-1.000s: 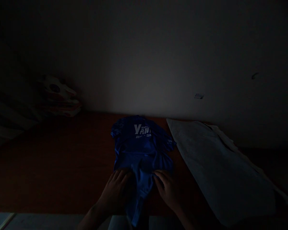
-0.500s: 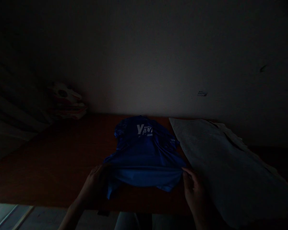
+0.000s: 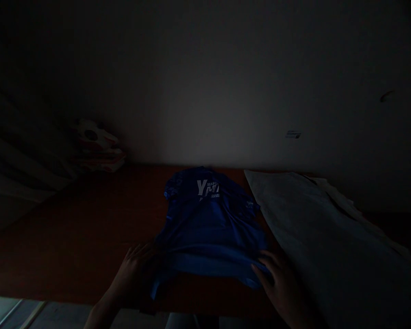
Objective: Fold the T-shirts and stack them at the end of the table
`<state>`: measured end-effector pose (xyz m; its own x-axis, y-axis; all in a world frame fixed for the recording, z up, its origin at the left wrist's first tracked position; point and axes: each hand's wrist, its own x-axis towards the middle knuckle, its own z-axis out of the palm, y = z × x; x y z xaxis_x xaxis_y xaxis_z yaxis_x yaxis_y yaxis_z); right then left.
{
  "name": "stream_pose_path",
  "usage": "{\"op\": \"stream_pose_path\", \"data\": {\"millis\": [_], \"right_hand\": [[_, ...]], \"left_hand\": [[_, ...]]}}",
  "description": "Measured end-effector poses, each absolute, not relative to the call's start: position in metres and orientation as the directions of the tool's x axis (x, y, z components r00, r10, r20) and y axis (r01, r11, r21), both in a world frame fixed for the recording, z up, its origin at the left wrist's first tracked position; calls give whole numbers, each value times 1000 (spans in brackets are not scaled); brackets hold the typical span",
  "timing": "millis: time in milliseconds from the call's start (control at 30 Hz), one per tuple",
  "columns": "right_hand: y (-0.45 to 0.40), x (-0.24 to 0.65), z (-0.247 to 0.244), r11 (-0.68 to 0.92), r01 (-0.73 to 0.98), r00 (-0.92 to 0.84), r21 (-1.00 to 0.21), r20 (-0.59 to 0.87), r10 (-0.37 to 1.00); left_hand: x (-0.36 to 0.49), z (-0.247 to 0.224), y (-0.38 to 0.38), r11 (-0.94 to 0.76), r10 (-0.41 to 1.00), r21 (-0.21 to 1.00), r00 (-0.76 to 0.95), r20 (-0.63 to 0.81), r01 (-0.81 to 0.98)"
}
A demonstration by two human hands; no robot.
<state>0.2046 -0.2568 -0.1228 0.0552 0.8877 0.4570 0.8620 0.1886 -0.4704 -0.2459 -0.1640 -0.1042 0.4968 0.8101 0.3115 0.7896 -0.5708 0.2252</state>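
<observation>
A blue short-sleeved shirt (image 3: 208, 224) with white lettering lies on the reddish-brown table, its neck toward the wall and its hem toward me. The hem edge is partly folded and wrinkled. At the hem's left corner is my left hand (image 3: 137, 261), its fingers bent over the dark cloth; the fingertips are too dark to make out. My right hand (image 3: 277, 281) rests at the right hem corner, with thumb and fingers apart on the fabric.
The table (image 3: 71, 237) runs off to the left. A grey cloth (image 3: 315, 228) covers its right part, with pale layers along the far edge. Packages (image 3: 97, 144) are stacked at the back left, near a curtain (image 3: 13, 169). Behind stands a plain wall (image 3: 208, 82).
The shirt's hem has come down toward me and lies flatter. My right hand has moved slightly nearer, its thumb and fingers now spread rather than pinching the edge.
</observation>
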Motion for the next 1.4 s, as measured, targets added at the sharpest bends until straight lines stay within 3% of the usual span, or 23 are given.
{"op": "stream_pose_path", "data": {"millis": [133, 233, 400, 567, 700, 867, 1067, 1167, 1300, 1400], "right_hand": [[-237, 222, -97, 168, 817, -7, -551, 282, 959], [-193, 234, -84, 84, 826, 70, -557, 248, 966], [-98, 245, -88, -130, 919, 225, -372, 223, 948], [-47, 253, -101, -213, 935, 271, -285, 185, 945], [-32, 252, -108, -156, 939, 217, -307, 178, 960], [-6, 266, -88, -28, 930, 92, -366, 158, 983], [13, 284, -38, -134, 930, 263, -343, 363, 894], [-27, 259, -32, 63, 943, 69, -328, 377, 924], [-131, 229, -50, 348, 817, -308, -460, 163, 937], [-208, 232, -77, 306, 802, -284, -513, 124, 951]], "left_hand": [[-240, -92, -147, -515, 845, 264, 430, 318, 816], [-215, -84, -114, -487, 865, 317, 400, 302, 814], [-175, -97, -54, -497, 868, 284, 464, 176, 820], [-203, -127, -23, -382, 920, 126, 365, 140, 915], [-245, -131, -12, -312, 938, 124, 285, 198, 942], [-256, -121, -15, -420, 888, 180, 361, 286, 890], [-242, -106, -24, -463, 835, 238, 329, 442, 854], [-241, -95, -32, -483, 818, 291, 307, 486, 826], [-264, -80, -69, -534, 841, 397, 423, 337, 746], [-294, -80, -116, -556, 822, 449, 544, 170, 699]]}}
